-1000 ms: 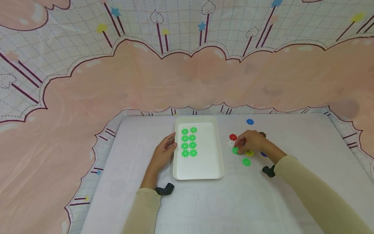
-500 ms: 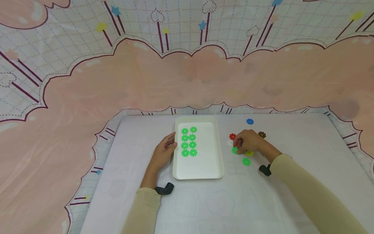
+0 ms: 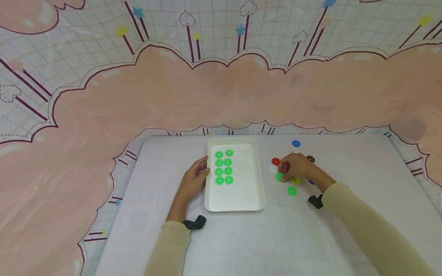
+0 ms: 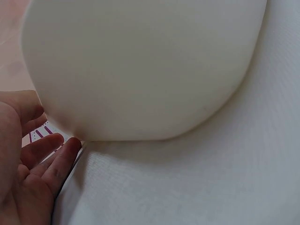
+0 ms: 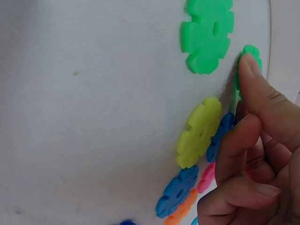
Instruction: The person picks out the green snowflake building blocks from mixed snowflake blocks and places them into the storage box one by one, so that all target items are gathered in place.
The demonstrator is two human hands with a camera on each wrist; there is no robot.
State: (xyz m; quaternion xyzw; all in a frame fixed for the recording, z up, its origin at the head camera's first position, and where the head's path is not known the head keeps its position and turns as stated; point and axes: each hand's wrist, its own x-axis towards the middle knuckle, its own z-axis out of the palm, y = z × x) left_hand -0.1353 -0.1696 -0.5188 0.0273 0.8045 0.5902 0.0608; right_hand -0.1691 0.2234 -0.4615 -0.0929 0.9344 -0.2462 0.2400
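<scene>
A white tray (image 3: 243, 197) lies on the table with several green snowflake discs (image 3: 219, 171) in two columns at its left. My left hand (image 3: 194, 178) rests along the tray's left side. In the left wrist view its fairly straight fingers (image 4: 61, 166) touch the tray's edge (image 4: 154, 126). To the right of the tray, my right hand (image 3: 295, 166) pinches a green snowflake disc (image 3: 279, 177). The right wrist view shows the thumb on this disc (image 5: 252, 50), partly hiding it. Another green disc (image 3: 291, 191) lies nearer the front, below the hand.
Around the right hand lie loose discs: red (image 3: 275, 161), white (image 3: 273, 169), yellow (image 3: 295, 181), brown (image 3: 310, 158) and blue (image 3: 296, 143). Pink (image 5: 206, 177) and orange discs (image 5: 182, 208) show in the right wrist view. A patterned cloth (image 3: 221, 96) hangs behind the table.
The right hand and forearm shift very slightly, staying at the same green disc. The left hand and the tray hold their places.
</scene>
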